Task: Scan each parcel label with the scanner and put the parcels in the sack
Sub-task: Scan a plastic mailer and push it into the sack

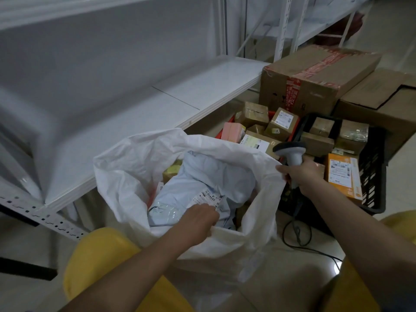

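Your left hand (200,218) reached into the mouth of the white sack (126,167) at about 6 o'clock in the view, its grip curled over the near rim, with the fingers hidden behind the knuckles; whether they also pinched the pale blue mailer (202,179) could not be told. That mailer lay inside the sack, label (209,197) facing up, touching your knuckles, with a yellowish parcel (172,170) showing behind it at its 10 o'clock.

Your right hand (304,174), at 3 o'clock of the sack, had its grip wrapped round the handle of the grey barcode scanner (291,152), the head of which pointed toward 9 o'clock, while the thumb and forefinger also pinched the sack's far right rim. The scanner's black cable (297,235) looped on the floor below your forearm.

Beyond the sack, at 1 o'clock, a red crate (295,129) held small brown boxes and a pink box (231,131). Just beside it at 2 o'clock a black crate (371,172) held more brown boxes and an orange parcel (342,174) standing against its wall. Behind both sat a large cardboard carton (315,82) with red tape. A white metal shelf (180,97) ran along the 10 o'clock side. Your knees in yellow cloth (96,266) framed the bottom.
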A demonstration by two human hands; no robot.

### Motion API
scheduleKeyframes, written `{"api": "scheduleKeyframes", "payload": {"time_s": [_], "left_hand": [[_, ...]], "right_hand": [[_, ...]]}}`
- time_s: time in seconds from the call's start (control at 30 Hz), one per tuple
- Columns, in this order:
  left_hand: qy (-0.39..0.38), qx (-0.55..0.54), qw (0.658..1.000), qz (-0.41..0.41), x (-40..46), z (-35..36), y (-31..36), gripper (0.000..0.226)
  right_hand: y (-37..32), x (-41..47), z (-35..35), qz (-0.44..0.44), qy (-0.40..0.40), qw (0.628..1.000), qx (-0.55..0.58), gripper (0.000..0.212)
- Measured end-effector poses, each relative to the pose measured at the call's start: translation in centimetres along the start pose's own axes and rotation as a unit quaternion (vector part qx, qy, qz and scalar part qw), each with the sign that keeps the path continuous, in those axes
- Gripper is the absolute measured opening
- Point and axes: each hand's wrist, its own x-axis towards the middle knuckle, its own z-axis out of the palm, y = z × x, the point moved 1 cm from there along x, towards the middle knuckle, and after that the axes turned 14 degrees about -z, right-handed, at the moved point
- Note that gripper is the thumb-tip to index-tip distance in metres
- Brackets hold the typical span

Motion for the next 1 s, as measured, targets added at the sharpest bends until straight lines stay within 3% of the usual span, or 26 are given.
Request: {"api": "scheduleKeyframes", "payload": {"time_s": [0.1, 0.2, 0.27, 0.37, 0.43, 0.53, 0.67, 0.77, 0.83, 0.93, 1.0], "left_hand": [[0.016, -0.048, 0.998, -0.030, 0.5, -1.5, -1.8, 0.012], [0.151, -0.120, 0.977, -0.092, 1.2, -6.3, -4.4, 0.011], [0.162, -0.152, 0.968, -0.119, 1.6, -8.1, -5.9, 0.010], [0.010, -0.153, 0.985, -0.084, 1.9, -7.4, -6.2, 0.013], [-0.013, -0.173, 0.981, -0.082, 2.0, -7.1, -6.1, 0.017], [-0.047, -0.213, 0.973, -0.077, 1.9, -7.6, -5.7, 0.015], [-0.244, -0.191, 0.948, -0.066, 1.0, -7.8, -4.4, 0.007], [-0.308, -0.213, 0.926, -0.046, 0.9, -8.8, -3.4, 0.011], [-0.259, -0.268, 0.927, -0.038, 1.7, -9.3, -3.0, 0.015], [-0.067, -0.336, 0.936, -0.080, 4.2, -10.3, -1.9, 0.022], [0.012, -0.359, 0.929, -0.094, 6.3, -11.4, -0.3, 0.030]], "right_hand": [[-0.7, 0.4, -0.2, -0.016, 0.008, 1.000, 0.019, 0.050], [-2.9, 1.8, -1.4, -0.056, 0.073, 0.994, 0.062, 0.056], [-4.3, 2.5, -2.1, -0.076, 0.094, 0.990, 0.069, 0.059], [-4.0, 2.7, -2.1, -0.055, 0.039, 0.997, 0.026, 0.054], [-3.0, 2.9, -2.2, -0.018, 0.026, 0.999, 0.027, 0.052], [-1.5, 3.5, -3.2, 0.018, 0.059, 0.998, 0.029, 0.052], [0.5, 3.3, -4.1, 0.051, 0.073, 0.996, 0.004, 0.045], [1.5, 3.0, -4.7, 0.069, 0.051, 0.996, 0.018, 0.045], [1.6, 2.7, -5.4, 0.071, 0.012, 0.997, 0.031, 0.042], [1.0, 2.7, -7.1, 0.049, -0.023, 0.997, 0.052, 0.035], [0.5, 3.4, -8.6, 0.032, -0.021, 0.997, 0.069, 0.042]]}}
